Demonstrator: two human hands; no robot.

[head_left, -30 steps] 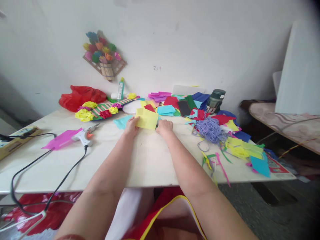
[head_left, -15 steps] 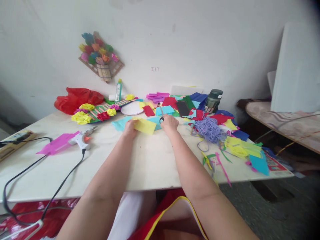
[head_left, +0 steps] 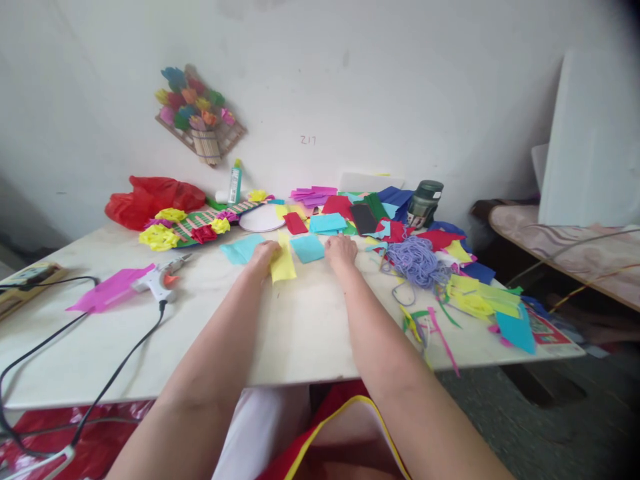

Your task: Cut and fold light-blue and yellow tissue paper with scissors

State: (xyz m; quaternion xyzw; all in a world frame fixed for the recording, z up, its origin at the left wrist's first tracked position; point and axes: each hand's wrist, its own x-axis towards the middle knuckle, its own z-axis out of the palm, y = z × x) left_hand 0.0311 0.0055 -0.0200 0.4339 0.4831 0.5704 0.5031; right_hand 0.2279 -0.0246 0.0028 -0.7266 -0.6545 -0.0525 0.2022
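Observation:
My left hand (head_left: 265,255) pinches a strip of yellow crepe paper (head_left: 283,261), which hangs upright over the table. Behind that hand, on its left, lies a light-blue paper piece (head_left: 243,249). My right hand (head_left: 341,251) rests on the table with its fingers curled; the scissors do not show now, and what the fingers hold, if anything, is hidden. Just left of it is a second light-blue paper piece (head_left: 307,249). Further back lies a stack of light-blue paper (head_left: 327,223).
A white glue gun (head_left: 159,280) with a cable lies on pink paper (head_left: 113,290) at left. Purple yarn (head_left: 417,260) and paper scraps (head_left: 480,297) cover the right. At the back stand a dark bottle (head_left: 424,205), a glue tube (head_left: 235,183) and a flower-decorated board (head_left: 200,227).
The yellow paper has swung from lying sideways to hanging narrow under my left hand. The scissors seen at my right hand are out of sight, and that hand has shifted slightly right.

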